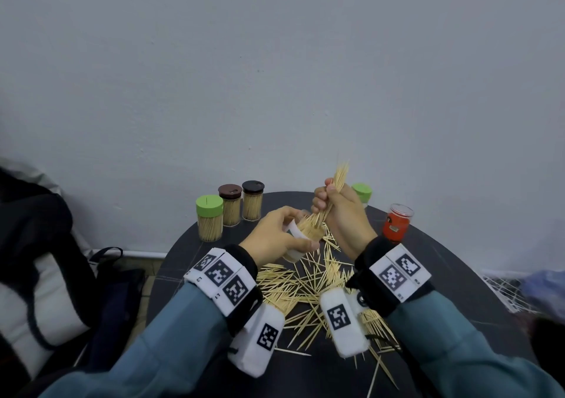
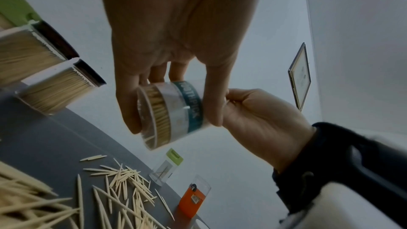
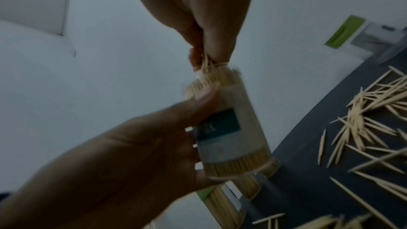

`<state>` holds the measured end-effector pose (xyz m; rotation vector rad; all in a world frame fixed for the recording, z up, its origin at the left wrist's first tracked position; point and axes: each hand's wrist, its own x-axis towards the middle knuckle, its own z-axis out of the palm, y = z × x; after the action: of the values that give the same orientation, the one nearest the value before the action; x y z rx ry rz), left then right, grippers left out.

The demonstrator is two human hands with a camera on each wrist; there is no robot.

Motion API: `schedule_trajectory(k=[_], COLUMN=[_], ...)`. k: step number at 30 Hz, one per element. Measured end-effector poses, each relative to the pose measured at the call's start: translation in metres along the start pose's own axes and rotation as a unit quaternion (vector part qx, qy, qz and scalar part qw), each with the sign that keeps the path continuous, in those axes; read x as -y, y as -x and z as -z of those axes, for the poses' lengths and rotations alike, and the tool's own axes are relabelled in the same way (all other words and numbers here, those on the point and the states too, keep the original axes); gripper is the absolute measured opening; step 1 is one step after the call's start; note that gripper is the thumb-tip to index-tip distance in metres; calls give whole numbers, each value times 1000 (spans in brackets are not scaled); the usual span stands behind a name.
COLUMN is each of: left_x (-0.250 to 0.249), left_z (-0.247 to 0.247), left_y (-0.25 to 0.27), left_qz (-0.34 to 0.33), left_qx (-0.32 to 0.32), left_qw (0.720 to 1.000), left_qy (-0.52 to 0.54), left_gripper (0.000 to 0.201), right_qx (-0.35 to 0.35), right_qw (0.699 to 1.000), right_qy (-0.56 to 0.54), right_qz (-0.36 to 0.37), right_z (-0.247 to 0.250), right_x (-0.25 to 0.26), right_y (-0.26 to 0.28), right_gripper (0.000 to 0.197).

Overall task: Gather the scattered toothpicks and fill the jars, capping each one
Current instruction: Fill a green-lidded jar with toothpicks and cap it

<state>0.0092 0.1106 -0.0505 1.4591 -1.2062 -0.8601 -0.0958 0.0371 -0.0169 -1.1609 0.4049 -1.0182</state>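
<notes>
Nearly home: bundle meets jar

Below both grips, the table (image 1: 443, 263) holds loose toothpicks (image 1: 293, 284). Left hand (image 1: 275, 235) wraps the open jar (image 1: 302, 238), tilted mouth-up toward the right hand (image 1: 342, 214), which pinches a bundle (image 1: 333, 193) tightly, long axis aimed down into the mouth.

We count six toothpick jars in all. Three stand capped and full at the table's (image 1: 452, 278) far left: one with a green cap (image 1: 209, 222) and two with dark brown caps (image 1: 230, 204) (image 1: 252, 200). A fourth, uncapped jar (image 1: 305, 235) is nearly full. A fifth, green-capped jar (image 1: 362, 193) is almost empty. The sixth is a clear jar with an orange label (image 1: 396, 222). We see two hands, the left hand (image 1: 276, 236) and the right hand (image 1: 342, 214), and one bundle of toothpicks (image 1: 336, 183). The loose toothpicks (image 1: 305, 284) on the table are too many to count.
</notes>
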Motion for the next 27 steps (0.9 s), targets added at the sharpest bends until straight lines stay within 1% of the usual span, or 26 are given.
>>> schedule_trajectory(k=[4,9,13,15,16,18,22,25,27], left_x=[1,-1,0,1,1,1,1,0,0], left_z=[-1,0,0,0,0,0,-1,-2,-2], left_y=[-1,-1,-2,-2,-2,-2,-1,0,0], left_qz=[5,-7,-5,-3,-3,-5,-6,-5,-3], left_qx=[-7,-17,-25,-27,-26,-21,7,15,16], left_qw=[1000,1000,999,999,999,1000,1000,1000,1000], left_qy=[8,18,31,29,27,18,1,1,3], left_gripper=[60,53,52,52,53,54,57,55,53], right_qx=[29,59,103,121,123,105,62,58,60], right_qw=[999,991,985,983,983,985,990,991,989], right_qy=[42,119,131,132,134,135,113,103,109], right_qz=[5,33,34,30,28,31,50,59,77], right_z=[-2,3,7,7,7,8,6,5,6], right_x=[-6,-10,-14,-14,-14,-13,-8,-5,-5], right_y=[9,14,18,19,20,19,13,10,10], right_gripper=[21,18,15,19,22,25,24,20,25])
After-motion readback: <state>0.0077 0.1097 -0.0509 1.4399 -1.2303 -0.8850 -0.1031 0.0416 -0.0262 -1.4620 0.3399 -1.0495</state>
